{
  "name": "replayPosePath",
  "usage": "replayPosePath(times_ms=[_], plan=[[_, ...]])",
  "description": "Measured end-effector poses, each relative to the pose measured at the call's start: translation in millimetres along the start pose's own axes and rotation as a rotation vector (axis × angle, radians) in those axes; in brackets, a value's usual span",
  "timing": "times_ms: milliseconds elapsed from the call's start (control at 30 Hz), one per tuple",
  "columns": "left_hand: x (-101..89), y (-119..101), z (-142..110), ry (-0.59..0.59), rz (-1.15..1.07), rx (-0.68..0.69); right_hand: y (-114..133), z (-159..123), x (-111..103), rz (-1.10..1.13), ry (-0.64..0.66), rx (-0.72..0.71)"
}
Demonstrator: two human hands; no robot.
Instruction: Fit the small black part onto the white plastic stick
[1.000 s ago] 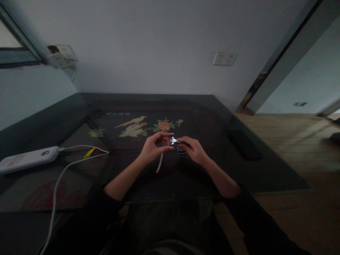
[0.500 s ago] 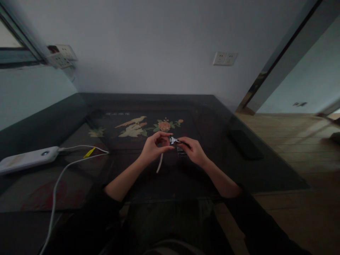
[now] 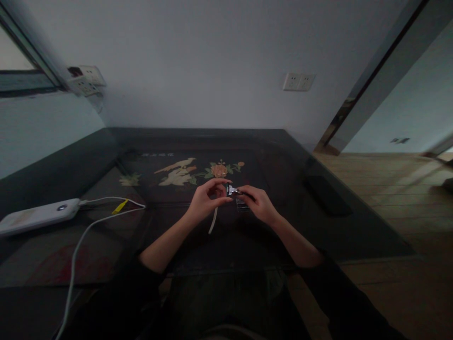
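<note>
A small razor point(image 3: 231, 190) with a silver, T-shaped neck and a dark head is between my hands, above the dark table. My left hand point(image 3: 207, 198) is curved, with the thumb and index finger at the two ends of the razor's head. In my right hand point(image 3: 260, 203), the dark handle is pinched between thumb and fingers. Partly behind the right fingers lies a small clear or metallic slotted piece point(image 3: 242, 206) whose kind I cannot make out. A thin whitish strip point(image 3: 213, 221) lies below my left hand.
A white power strip point(image 3: 42, 216) with a white cable point(image 3: 75, 250) and yellow tag point(image 3: 120, 207) lies at the left. On the right side of the table point(image 3: 230, 255) is a black flat object point(image 3: 327, 195). Wall sockets point(image 3: 299, 81) are behind.
The view has tilted slightly, so the scene sits a little lower. My hands keep nearly the same hold on the razor.
</note>
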State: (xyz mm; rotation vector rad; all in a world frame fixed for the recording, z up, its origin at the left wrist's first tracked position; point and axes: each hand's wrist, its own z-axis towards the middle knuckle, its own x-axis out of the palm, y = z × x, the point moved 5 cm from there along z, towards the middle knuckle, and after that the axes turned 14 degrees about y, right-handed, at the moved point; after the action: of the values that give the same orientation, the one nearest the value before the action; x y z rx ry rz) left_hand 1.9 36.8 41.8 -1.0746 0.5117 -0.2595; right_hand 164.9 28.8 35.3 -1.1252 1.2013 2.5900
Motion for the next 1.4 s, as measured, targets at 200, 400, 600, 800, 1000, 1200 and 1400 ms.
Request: replayPosePath(times_ms=[200,400,600,800,1000,1200,1400], plan=[[-0.6,-1.1,-0.5,-0.013,0.032,-0.013,-1.2,-0.1,1.7,-0.029,-0.024,-0.011],[0.6,-1.5,0.0,-0.01,0.007,-0.013,-1.5,0.1,1.3,-0.001,-0.001,0.003],[0.2,-3.3,-1.0,-0.028,0.034,-0.015,-1.3,0.2,0.9,-0.007,0.001,0.007],[1.1,-3.5,-0.7,-0.004,0.022,-0.005,-0.9,0.1,1.3,-0.01,-0.014,-0.007],[2.5,-1.9,-1.3,-0.001,0.013,-0.015,1.8,0.5,-0.5,-0.028,-0.026,0.014],[2.9,-0.1,-0.4,-0.012,-0.014,-0.033,-0.2,1.0,-1.0,0.018,-0.028,0.068],[3.0,0.9,1.0,-0.026,-0.071,-0.048,-0.8,0.2,-0.7,0.0,-0.035,0.061]])
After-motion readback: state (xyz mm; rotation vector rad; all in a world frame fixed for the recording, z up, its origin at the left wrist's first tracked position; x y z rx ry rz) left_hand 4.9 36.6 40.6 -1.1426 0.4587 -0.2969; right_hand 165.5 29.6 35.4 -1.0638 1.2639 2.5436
